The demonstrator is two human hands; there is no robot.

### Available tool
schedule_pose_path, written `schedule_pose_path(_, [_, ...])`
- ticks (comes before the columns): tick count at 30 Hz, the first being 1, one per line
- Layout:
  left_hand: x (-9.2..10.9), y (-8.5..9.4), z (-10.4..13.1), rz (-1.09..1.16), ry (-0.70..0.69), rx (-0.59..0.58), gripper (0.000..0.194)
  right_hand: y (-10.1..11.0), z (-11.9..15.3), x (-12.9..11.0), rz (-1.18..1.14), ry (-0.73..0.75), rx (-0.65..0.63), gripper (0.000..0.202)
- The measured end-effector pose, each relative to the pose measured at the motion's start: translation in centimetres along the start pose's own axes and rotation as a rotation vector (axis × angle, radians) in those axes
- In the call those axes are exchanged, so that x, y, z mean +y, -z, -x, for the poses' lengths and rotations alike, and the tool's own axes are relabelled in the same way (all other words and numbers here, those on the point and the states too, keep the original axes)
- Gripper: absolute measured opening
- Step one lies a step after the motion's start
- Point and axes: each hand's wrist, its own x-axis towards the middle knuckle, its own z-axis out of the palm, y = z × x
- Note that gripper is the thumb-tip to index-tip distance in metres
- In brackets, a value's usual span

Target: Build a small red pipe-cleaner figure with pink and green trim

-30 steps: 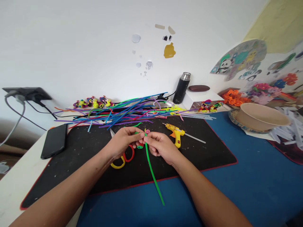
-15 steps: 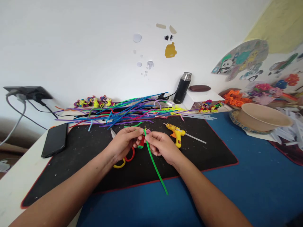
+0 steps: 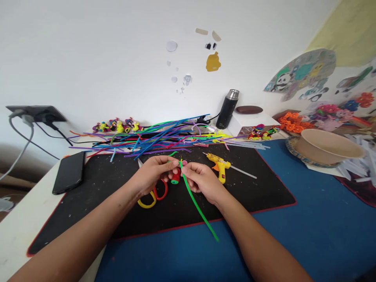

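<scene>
Over the black mat, a green pipe cleaner (image 3: 199, 209) is pinched near its upper end by both hands. My left hand (image 3: 158, 171) has thumb and forefinger closed on it. Beside it, my right hand (image 3: 202, 178) also grips the pipe cleaner, and the long free end hangs down toward the blue table surface. A small red and green piece (image 3: 175, 177) shows just below the fingertips; whether a hand holds it I cannot tell. Scissors (image 3: 147, 200) with yellow and red handles lie partly under my left hand. To the right rests a yellow glue gun (image 3: 219, 166) with a glue stick in its back.
Behind the mat (image 3: 249, 196) lies a heap of coloured pipe cleaners (image 3: 164, 137). A phone (image 3: 69, 172) is on the left, a black flask (image 3: 227, 109) by the wall, and a beige bowl (image 3: 330, 147) at right. Small colourful figures (image 3: 117, 125) stand at the back.
The pipe cleaner's free end has swung a little to the right. Both hands keep their pinch in nearly the same place; the view has shifted slightly.
</scene>
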Motion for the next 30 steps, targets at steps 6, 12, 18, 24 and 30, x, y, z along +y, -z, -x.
schedule_pose_path(6, [0.4,0.7,0.1,-0.169,-0.054,-0.027,0.037,0.0,0.2,0.0,0.014,-0.02,-0.025,0.046])
schedule_pose_path(12, [-0.3,0.1,-0.1,-0.11,-0.071,0.002,0.035,0.0,-0.1,0.2,0.064,0.032,0.027,0.04])
schedule_pose_path(18, [-0.7,-0.2,-0.2,-0.064,-0.058,0.03,0.031,-0.1,-0.3,1.1,0.293,0.204,0.082,0.025])
schedule_pose_path(24, [-0.7,-0.1,-0.2,-0.107,-0.043,0.033,0.028,-0.2,0.1,1.2,0.792,0.44,0.259,0.009])
schedule_pose_path(30, [0.2,0.2,0.1,-0.317,-0.078,0.004,0.028,0.3,0.3,1.0,1.087,0.555,0.236,0.014])
